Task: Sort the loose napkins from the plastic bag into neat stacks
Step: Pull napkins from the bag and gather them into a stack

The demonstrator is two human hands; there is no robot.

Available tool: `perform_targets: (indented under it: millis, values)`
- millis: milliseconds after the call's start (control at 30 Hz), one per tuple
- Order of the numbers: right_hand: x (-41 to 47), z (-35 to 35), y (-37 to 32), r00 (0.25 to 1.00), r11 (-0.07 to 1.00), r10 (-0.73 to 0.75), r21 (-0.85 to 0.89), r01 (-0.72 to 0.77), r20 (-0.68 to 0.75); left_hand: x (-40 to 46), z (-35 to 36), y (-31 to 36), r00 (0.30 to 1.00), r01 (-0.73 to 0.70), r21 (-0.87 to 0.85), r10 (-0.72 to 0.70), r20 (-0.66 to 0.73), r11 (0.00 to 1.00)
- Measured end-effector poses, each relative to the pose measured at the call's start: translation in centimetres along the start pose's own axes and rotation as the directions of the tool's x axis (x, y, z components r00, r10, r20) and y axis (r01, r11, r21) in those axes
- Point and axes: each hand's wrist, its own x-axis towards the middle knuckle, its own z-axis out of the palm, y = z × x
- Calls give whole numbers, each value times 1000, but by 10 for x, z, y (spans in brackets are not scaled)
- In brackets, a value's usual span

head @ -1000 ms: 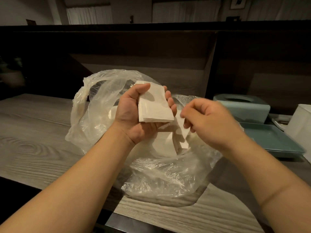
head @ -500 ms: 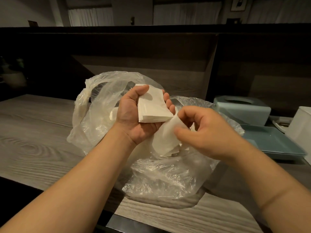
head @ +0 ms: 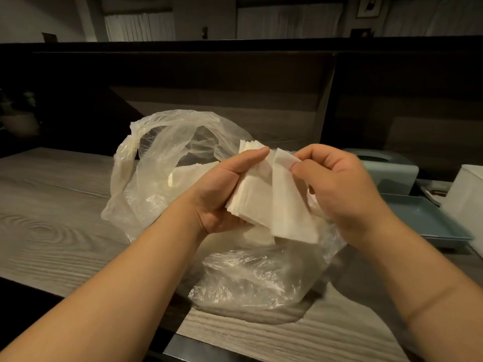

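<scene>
The left hand grips a stack of napkins, thumb clamped across the top and fingers apparently curled beneath, out of sight. Just right of that grip, the right hand pinches a single napkin between thumb and forefinger, laying it against the stack. Half a second ago that napkin was lower, just leaving the plastic bag. Both forearms reach forward above the bag, where more napkins lie behind the left wrist.
</scene>
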Motion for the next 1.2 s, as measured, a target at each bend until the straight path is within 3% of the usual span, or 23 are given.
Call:
perform_targets:
  millis: [167, 433, 533, 633, 767, 933, 1200]
  values:
    - [-3, 8, 0, 992, 986, 124, 116, -119, -29, 3, -3, -4, 978, 35, 7, -36, 204, 999]
    - [-10, 18, -5, 991, 968, 124, 225, -111, -44, 4, -6, -3, 950, -8, 28, -1, 312, 1000]
    - [-6, 17, 0, 983, 980, 115, 177, -89, -144, 5, -9, -3, 930, -12, -40, 26, 366, 999]
    - [3, 14, 7, 958, 971, 194, 182, -156, -212, 6, -11, -1, 950, -17, -145, 62, 307, 989]
    - [7, 10, 13, 962, 972, 226, -26, -233, -152, 7, -12, 2, 979, -104, -315, 153, 134, 943]
    - [0, 10, 14, 983, 843, 170, -527, -108, 72, 7, -14, 8, 977, -179, -452, 212, 23, 874]
    - [-8, 23, 15, 974, 704, 174, -710, -17, 148, 9, -18, 8, 979, -184, -489, 201, -17, 853]
